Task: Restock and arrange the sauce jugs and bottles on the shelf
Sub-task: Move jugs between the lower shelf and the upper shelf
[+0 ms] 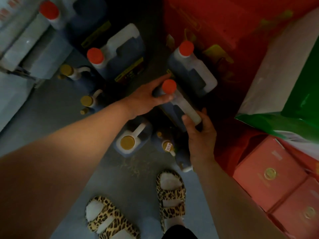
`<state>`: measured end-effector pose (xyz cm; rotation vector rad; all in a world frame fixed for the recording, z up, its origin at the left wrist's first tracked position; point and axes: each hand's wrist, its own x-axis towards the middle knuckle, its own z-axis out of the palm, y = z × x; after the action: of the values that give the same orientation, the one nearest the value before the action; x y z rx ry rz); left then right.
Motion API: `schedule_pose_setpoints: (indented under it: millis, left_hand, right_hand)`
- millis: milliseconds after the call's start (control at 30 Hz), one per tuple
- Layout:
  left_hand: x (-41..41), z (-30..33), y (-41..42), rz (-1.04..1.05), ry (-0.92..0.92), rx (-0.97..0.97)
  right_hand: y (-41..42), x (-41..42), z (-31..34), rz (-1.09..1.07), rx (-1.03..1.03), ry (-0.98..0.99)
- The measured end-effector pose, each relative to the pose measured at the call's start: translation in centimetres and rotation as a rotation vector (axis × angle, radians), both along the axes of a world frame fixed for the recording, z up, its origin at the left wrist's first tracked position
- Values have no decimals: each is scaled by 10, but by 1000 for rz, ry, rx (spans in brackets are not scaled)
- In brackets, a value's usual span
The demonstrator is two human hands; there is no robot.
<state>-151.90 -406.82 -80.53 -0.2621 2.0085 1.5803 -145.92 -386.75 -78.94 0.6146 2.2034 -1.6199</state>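
A dark sauce jug with a red cap [179, 104] sits between my two hands above the grey floor. My left hand [148, 99] holds its neck end just below the cap. My right hand [200, 133] grips the jug's handle end from below right. A second red-capped dark jug [191, 69] stands just beyond it. Two more red-capped jugs [119, 57] [51, 14] stand further left. Several smaller dark jugs with yellow caps [131, 140] [88, 100] [72, 73] stand on the floor near my hands.
Red cartons [215, 23] stand at the top right. A white and green sack [284, 83] lies at the right, with pink boxes [269, 173] below it. A pale shelf unit [22, 49] is at the left. My feet in leopard-print sandals [170, 190] are on the floor.
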Motion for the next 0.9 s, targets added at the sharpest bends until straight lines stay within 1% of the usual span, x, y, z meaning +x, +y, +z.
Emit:
schedule_pose_setpoints:
  millis: [167, 233, 333, 400, 467, 633, 767, 900]
  left_hand:
    - [0, -2, 10, 109, 33, 7]
    - [0, -2, 10, 143, 7, 14]
    - [-3, 16, 4, 218, -70, 41]
    - [-2, 31, 3, 214, -60, 28]
    - [1, 48, -1, 237, -57, 21]
    - [3, 111, -19, 206, -26, 24]
    - [6, 184, -37, 198, 52, -12]
    - [10, 261, -58, 220, 73, -87]
  right_hand:
    - [1, -4, -9, 5, 14, 34]
    - [3, -7, -6, 34, 30, 28]
    - [4, -15, 13, 93, 142, 39]
    - [3, -18, 32, 124, 244, 60]
    - [0, -19, 55, 154, 295, 80]
    - [-10, -21, 126, 175, 322, 115]
    - [-30, -23, 192, 179, 307, 171]
    - [-52, -29, 266, 199, 335, 196]
